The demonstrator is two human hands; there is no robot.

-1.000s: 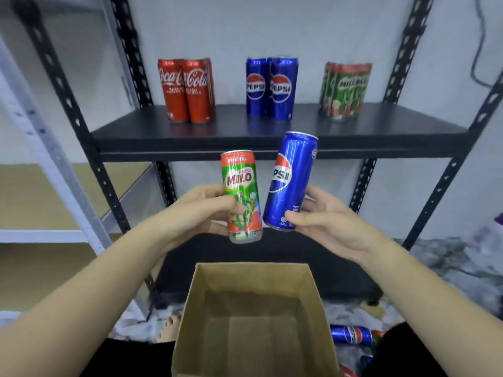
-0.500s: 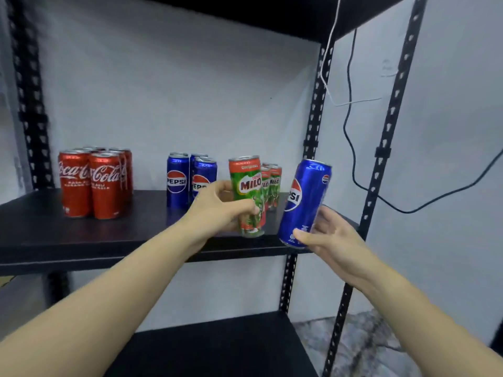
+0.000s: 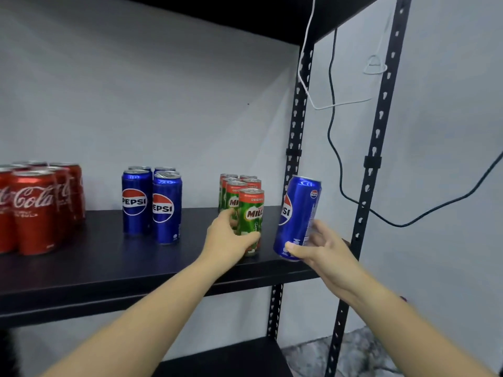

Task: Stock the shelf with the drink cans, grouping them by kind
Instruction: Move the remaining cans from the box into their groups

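Green Milo can (image 3: pixel 250 221) now stands on the shelf (image 3: pixel 109 257) near its right front corner, just in front of the Milo group (image 3: pixel 236 191); half a second ago it was held in the air ahead of the front edge. Left hand (image 3: pixel 227 240) is still wrapped round the can's lower half, fingers curled on it, not let go yet. Whether the base sits fully flat: cannot tell, hand hides part of it. Right hand (image 3: pixel 319 247) holds a Pepsi can (image 3: pixel 298 219) low down, thumb and fingers pinching its bottom end, can tilted, hanging off the right end of the shelf, same as before. Pepsi group (image 3: pixel 152 202) mid-shelf, Coke group (image 3: pixel 38 208) toward the left end.

Meaning: Milo placement looks nearly done, only the release is left. The Pepsi likely goes next, and it has to cross left past the Milo cans to reach its own group.
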